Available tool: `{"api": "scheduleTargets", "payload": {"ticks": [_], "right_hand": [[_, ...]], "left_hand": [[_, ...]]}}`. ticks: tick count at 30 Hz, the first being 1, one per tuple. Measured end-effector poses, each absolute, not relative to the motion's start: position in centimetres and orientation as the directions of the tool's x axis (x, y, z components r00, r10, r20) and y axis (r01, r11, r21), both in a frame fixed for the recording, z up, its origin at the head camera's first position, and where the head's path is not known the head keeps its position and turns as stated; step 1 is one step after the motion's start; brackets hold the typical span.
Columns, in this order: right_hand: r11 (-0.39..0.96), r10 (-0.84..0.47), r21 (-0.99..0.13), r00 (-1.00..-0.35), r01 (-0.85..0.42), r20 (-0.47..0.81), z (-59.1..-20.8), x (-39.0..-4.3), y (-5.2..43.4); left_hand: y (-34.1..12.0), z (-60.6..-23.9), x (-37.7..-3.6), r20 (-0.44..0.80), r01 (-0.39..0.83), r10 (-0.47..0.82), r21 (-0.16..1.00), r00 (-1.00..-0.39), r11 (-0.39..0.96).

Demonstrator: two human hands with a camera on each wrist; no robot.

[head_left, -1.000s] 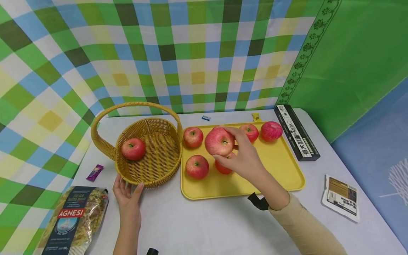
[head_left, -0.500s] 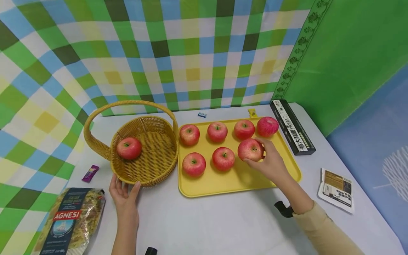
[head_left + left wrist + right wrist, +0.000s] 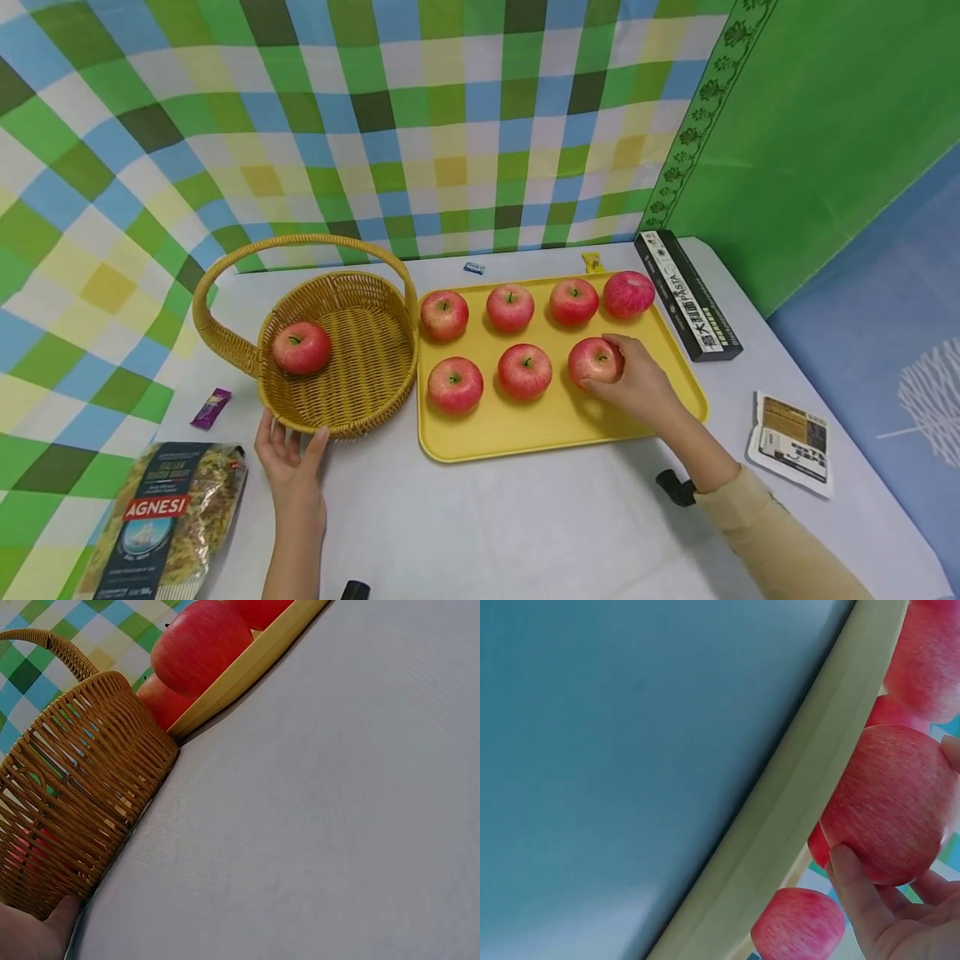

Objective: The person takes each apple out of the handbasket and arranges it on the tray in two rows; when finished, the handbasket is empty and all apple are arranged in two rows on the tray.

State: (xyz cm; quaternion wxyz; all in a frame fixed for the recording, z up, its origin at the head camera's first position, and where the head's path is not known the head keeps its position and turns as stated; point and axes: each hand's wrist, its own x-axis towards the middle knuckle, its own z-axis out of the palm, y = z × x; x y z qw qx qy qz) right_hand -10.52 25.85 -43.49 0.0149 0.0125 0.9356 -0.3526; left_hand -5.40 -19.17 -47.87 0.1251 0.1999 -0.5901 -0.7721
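basket point(image 3: 360, 367): woven wicker, rough | tray point(image 3: 525, 429): smooth matt plastic | apple point(image 3: 594, 360): glossy

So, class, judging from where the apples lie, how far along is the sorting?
Seven apples lie on the yellow tray, four in the back row and three in front. The right hand grips the last front-row apple, resting on the tray. The left hand steadies the wicker basket, where one apple remains.
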Motion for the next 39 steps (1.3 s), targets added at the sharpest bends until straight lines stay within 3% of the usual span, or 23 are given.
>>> {"api": "scheduleTargets", "payload": {"ticks": [27,34,39], "right_hand": [[0.796,0.001,-0.606,-1.0,0.013,-0.02,-44.1,-11.0,25.6],[0.791,0.006,-0.611,-0.999,0.032,-0.044,-42.0,-10.6,25.7],[0.768,-0.036,-0.637,-0.997,-0.069,0.065,-39.2,-10.6,25.7]], "left_hand": [[-19.1,-47.9,-5.3,-0.155,-0.038,-0.429,0.963,-0.89,-0.268],[-19.1,-47.9,-5.3,-0.16,-0.035,-0.423,0.957,-0.892,-0.288],[-19.1,-47.8,-5.4,-0.16,-0.035,-0.424,0.957,-0.891,-0.288]]}}
